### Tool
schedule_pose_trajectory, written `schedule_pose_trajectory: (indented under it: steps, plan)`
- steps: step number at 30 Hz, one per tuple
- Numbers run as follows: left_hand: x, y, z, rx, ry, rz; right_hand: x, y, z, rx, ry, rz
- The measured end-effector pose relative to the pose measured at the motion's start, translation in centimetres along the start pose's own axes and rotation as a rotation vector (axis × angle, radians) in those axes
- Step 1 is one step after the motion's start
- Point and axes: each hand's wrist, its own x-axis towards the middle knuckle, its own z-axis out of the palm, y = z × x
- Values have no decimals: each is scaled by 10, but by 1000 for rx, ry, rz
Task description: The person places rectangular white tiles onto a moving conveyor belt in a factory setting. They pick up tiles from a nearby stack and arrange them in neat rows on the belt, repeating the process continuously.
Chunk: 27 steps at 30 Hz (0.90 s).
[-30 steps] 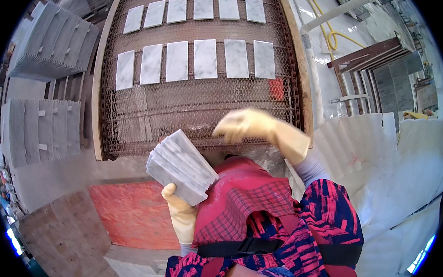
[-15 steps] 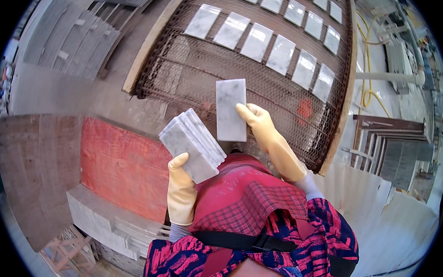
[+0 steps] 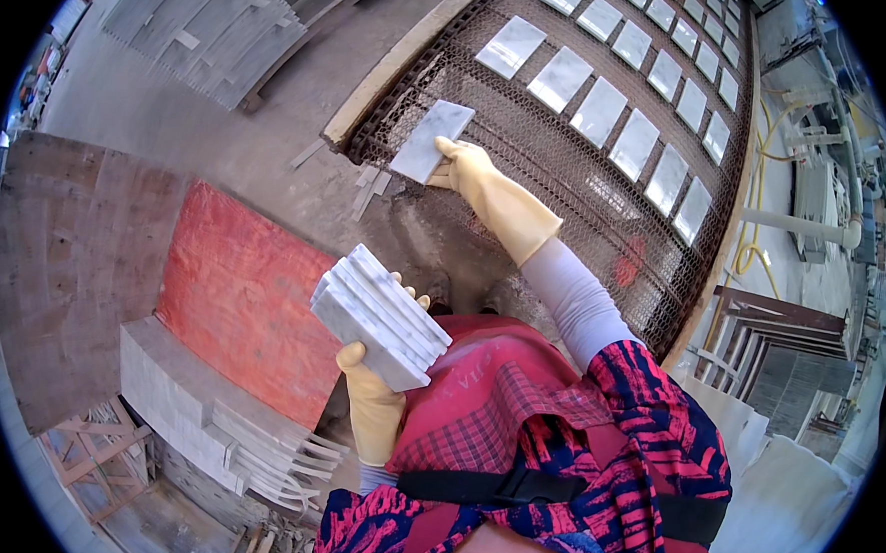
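In a cream rubber glove, my left hand point(image 3: 372, 385) grips a small stack of white-grey marble tiles point(image 3: 380, 320) close to my red apron. Its thumb lies on the near face and the fingertips show at the far side. My right hand point(image 3: 468, 170), gloved alike, pinches a single marble tile point(image 3: 433, 142) with the thumb on top. That tile is over the near left corner of the wire mesh conveyor point(image 3: 559, 200); whether it touches the mesh I cannot tell. Rows of similar tiles point(image 3: 598, 111) lie spaced out on the mesh farther off.
A wooden rail point(image 3: 402, 63) edges the conveyor's left side. To my left is a red board point(image 3: 239, 297) beside a brown plywood sheet point(image 3: 87, 265), with stacked grey slabs point(image 3: 185, 410) nearer. More slabs point(image 3: 210, 38) are piled far left. A yellow hose point(image 3: 752, 250) hangs at the right.
My right hand has reached forward and left with its tile, now tilted over the conveyor's corner. The left hand still holds its stack near my apron. The view has shifted.
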Motion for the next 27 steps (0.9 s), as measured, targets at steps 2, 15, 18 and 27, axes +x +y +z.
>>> schedule_pose_trajectory:
  steps: [2, 15, 18, 27]
  plan:
    - [3, 2, -9, -52, -16, 13, -13, -7, -3, -128, 1, -14]
    - [21, 17, -1, 142, -217, -194, -204, 0, 54, -891, -335, -61]
    - [15, 20, 9, 129, -124, -270, -203, 11, 43, -638, -198, 29]
    - [26, 16, -6, 127, -98, -229, -150, -3, -23, -325, 294, -188]
